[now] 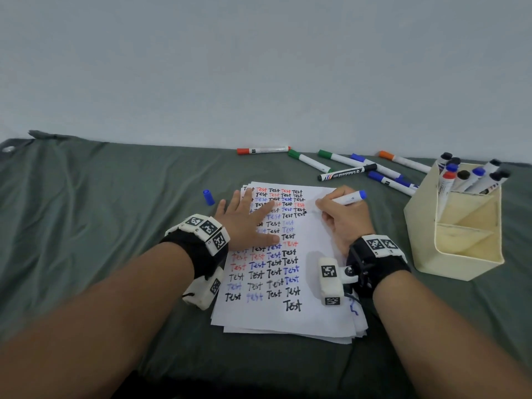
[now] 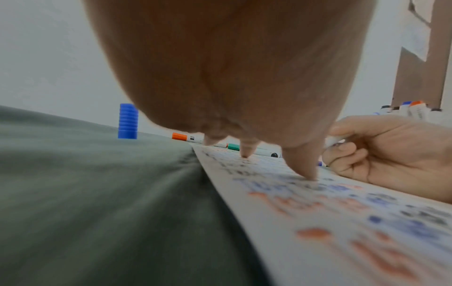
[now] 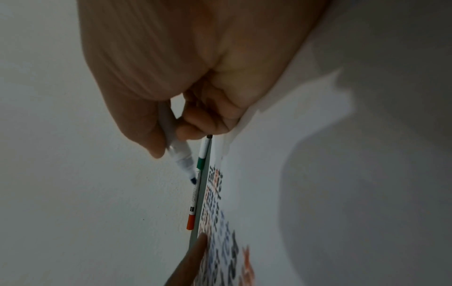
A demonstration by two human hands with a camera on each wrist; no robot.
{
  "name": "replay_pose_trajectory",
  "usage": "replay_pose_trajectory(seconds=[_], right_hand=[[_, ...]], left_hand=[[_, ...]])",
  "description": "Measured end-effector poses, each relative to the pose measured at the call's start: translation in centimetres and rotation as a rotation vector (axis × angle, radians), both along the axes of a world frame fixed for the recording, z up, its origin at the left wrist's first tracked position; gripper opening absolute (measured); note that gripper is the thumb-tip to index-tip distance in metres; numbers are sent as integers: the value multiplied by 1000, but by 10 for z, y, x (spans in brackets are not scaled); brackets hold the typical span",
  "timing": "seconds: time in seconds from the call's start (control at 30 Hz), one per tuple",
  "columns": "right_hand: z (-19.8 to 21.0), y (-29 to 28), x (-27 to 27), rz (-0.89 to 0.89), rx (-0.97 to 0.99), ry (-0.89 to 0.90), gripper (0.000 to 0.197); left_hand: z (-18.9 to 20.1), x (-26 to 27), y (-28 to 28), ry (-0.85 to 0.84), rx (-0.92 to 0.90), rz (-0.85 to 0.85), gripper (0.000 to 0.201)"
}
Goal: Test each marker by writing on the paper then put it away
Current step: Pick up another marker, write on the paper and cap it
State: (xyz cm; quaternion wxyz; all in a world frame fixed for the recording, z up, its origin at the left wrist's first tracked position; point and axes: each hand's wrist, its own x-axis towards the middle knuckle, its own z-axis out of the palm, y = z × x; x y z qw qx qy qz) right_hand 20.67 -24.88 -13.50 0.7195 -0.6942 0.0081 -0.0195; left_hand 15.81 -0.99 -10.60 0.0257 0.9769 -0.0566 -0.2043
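— Where are your hands?

— My left hand point(image 1: 244, 223) lies flat on the paper point(image 1: 311, 283), fingers point(image 2: 303, 164) straight and spread, and it presses the sheet down on its left part. My right hand point(image 1: 342, 223) holds the marker point(image 1: 347, 198): thumb and fingers are curled around the white barrel, in a writing grip.

— Is the marker touching the paper?

— The hand rests on the right part of the sheet, in the empty column beside the rows of "Test". The blue end of the marker points away from me, up and to the right. From my right wrist I see the blue tip point(image 3: 193, 181) free below my fingers, but I cannot tell if it touches the paper.

— And the cap?

— The blue cap point(image 1: 208, 197) stands upright on the green cloth point(image 1: 86, 226), just beside the top left corner of the paper, apart from my left hand.

— The other markers?

— Several lie loose on the cloth behind the paper, near the wall: an orange one point(image 1: 263, 150), two green, some blue, one black point(image 1: 347, 172). More stand in the back compartment of the cream box point(image 1: 460, 260) at my right, caps up. The front compartments of the box show only their dividers.
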Motion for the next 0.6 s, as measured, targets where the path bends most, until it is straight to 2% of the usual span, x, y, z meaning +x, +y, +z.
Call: replay_pose_trajectory(seconds=[0.07, 0.2, 0.3, 0.47, 0.6], right_hand=[[-1, 0, 0, 32, 31, 5, 20], [3, 0, -3, 72, 132, 7, 29], [5, 1, -5, 104, 182, -14, 25], [8, 3, -7, 120, 267, 57, 12], [8, 3, -6, 140, 303, 68, 17]], left_hand=[[3, 0, 2, -123, 9, -37, 85], [11, -2, 20, -378, -133, -36, 52], [14, -2, 41, -503, -78, 41, 39], [13, 4, 70, -488, 53, 199, 39], [12, 12, 86, -413, 58, 284, 41]])
